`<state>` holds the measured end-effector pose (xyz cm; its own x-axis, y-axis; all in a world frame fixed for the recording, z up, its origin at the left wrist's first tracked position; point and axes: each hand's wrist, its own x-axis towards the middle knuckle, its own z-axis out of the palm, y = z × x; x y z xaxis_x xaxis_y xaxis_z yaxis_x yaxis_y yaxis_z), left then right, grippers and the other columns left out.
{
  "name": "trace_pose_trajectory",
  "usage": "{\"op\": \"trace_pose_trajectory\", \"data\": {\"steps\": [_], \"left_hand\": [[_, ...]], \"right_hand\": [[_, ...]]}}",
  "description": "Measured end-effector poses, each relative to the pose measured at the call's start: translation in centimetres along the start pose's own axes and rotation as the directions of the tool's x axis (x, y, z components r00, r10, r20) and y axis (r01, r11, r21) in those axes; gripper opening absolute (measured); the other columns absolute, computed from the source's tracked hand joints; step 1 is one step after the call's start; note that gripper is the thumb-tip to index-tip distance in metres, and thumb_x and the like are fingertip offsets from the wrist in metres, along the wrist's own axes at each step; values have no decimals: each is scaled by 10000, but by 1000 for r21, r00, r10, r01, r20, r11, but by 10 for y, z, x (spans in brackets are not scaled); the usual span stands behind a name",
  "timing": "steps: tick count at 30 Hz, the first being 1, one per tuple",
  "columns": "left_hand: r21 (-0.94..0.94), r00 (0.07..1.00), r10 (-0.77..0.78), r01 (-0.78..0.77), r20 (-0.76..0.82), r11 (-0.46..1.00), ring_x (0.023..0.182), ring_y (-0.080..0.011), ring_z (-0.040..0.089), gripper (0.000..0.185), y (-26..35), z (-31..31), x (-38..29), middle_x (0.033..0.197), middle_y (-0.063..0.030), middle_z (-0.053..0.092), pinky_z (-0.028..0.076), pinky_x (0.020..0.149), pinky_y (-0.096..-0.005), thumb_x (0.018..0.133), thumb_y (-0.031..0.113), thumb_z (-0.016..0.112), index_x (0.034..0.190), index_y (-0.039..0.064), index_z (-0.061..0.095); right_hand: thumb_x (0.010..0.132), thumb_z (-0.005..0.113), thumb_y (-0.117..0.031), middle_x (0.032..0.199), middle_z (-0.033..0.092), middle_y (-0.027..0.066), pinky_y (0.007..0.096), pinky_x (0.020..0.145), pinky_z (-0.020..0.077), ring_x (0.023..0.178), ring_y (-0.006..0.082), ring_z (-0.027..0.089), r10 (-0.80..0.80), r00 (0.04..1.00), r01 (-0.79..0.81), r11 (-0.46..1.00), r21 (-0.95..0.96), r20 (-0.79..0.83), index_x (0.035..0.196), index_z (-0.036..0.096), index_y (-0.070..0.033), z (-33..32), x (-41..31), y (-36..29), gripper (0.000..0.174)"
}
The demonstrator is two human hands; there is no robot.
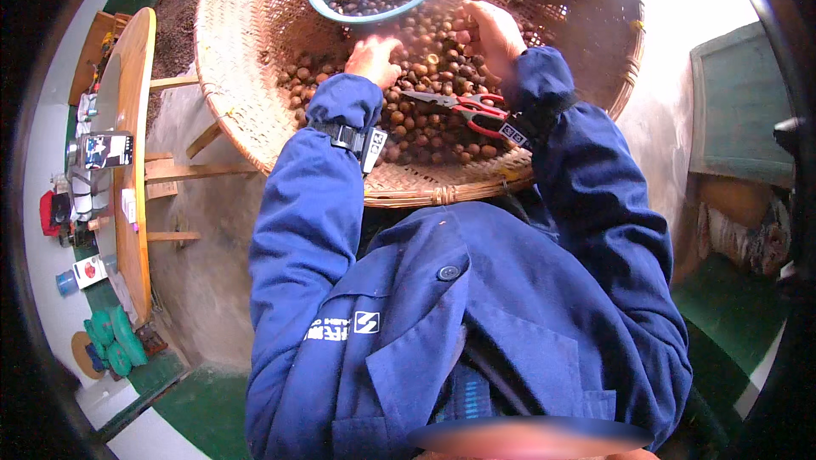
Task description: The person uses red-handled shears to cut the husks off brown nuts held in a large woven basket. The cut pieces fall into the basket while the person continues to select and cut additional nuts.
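A large round woven bamboo basket (pixel 236 78) lies before me with many round brown nuts or fruits (pixel 414 135) spread in it. My left hand (pixel 375 61) rests over the brown pile, its fingers bent; whether it holds one cannot be told. To the right, my right hand (pixel 494 33) is curled at the pile, with its fingertips near a reddish round piece. Between and below the hands lie scissors with red handles (pixel 475 109), their blades pointing left. A light blue plastic basket (pixel 376 16) of darker nuts or seeds stands at the far side, beyond both hands.
Left of the basket stands a wooden table (pixel 137 173) bearing a phone (pixel 108 150) and small items. Wooden bars (pixel 197 171) run between table and basket. Green bundles (pixel 115 339) lie at the lower left. A framed panel (pixel 743 103) is on the right.
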<state>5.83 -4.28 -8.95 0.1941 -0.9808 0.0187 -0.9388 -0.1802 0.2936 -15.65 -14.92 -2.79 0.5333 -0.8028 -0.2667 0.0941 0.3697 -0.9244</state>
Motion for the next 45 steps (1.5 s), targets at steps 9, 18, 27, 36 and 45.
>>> {"op": "trace_pose_trajectory", "data": {"steps": [9, 18, 27, 36, 45], "left_hand": [[42, 991, 137, -137, 14, 990, 997, -350, 586, 253, 38, 18, -7, 1058, -157, 566, 485, 864, -453, 769, 214, 694, 979, 85, 636], [-117, 892, 38, 17, 450, 993, 866, -320, 655, 222, 42, -2, -4, 876, -157, 680, 497, 790, -418, 793, 258, 626, 904, 67, 650], [32, 799, -61, 51, 598, 998, 862, -309, 638, 274, 41, -17, -6, 900, -157, 668, 484, 728, -425, 737, 271, 642, 893, 47, 619], [-62, 796, 5, 41, 606, 997, 881, -288, 644, 292, 34, -13, -5, 939, -144, 679, 496, 764, -405, 761, 256, 639, 984, 67, 641], [-14, 799, -52, 75, 599, 997, 874, -297, 647, 285, 33, -14, -6, 943, -146, 682, 500, 762, -417, 763, 257, 640, 982, 75, 645]], "right_hand": [[907, 499, -229, 702, 548, 43, 272, 483, 429, 534, 110, 492, -192, 975, 212, 953, -218, 112, 812, 558, -30, -4, -2, -3, 229], [853, 542, -69, 656, 548, 50, 274, 412, 395, 469, 122, 474, -139, 979, 145, 989, 32, -147, 931, 585, 8, -20, 25, 4, 118], [784, 644, -295, 1043, 688, 169, 372, 891, 505, 967, 314, 657, -104, 986, 167, 484, -859, 133, 1236, 613, -99, -38, 46, 46, 493], [738, 703, -308, 1026, 684, 152, 380, 834, 513, 931, 279, 655, 173, 880, 403, 219, -889, 442, 1204, 634, -153, -28, 33, 45, 495], [740, 688, -292, 787, 698, 48, 339, 677, 507, 727, 150, 629, 466, 807, 264, 265, -927, 363, 932, 733, -120, -23, 19, 29, 261]]}}
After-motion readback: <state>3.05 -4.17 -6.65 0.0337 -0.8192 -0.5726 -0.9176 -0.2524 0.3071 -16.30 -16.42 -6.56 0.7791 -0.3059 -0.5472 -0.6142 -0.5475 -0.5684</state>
